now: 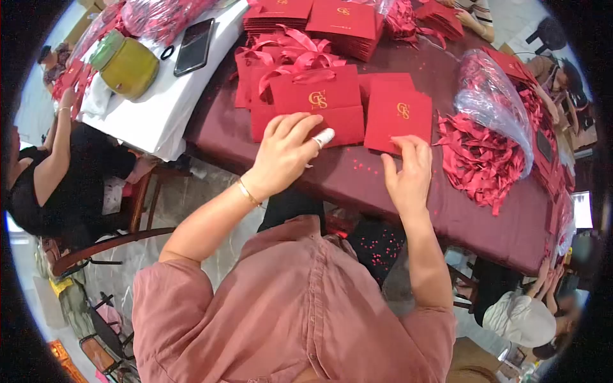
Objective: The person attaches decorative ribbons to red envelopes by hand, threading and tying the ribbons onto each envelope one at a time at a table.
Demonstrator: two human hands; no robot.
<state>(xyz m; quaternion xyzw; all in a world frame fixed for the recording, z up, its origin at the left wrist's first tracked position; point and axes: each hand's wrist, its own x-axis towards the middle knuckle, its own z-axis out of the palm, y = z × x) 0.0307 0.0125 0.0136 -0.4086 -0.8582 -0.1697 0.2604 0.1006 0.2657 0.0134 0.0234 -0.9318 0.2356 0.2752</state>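
My left hand [287,153] rests at the lower left of a red paper gift bag [341,102] with a gold logo and a ribbon handle. Its fingers lie bent over the bag, and one fingertip wears a white covering. To the right, my right hand [410,175] has its fingertips at the bottom edge of a flat red bag [399,118] with the same logo. The thumb is spread away from those fingers, and nothing shows between them. More ribbon-handled bags [274,57] lie just behind the first one.
Stacks of red bags [341,22] stand at the back of the maroon-covered table [472,223]. Cut red ribbons [479,159] spill from a clear plastic bag [498,96] on the right. A phone [195,46] and a yellow-green jar [131,67] sit on a white surface at left. Other people work around.
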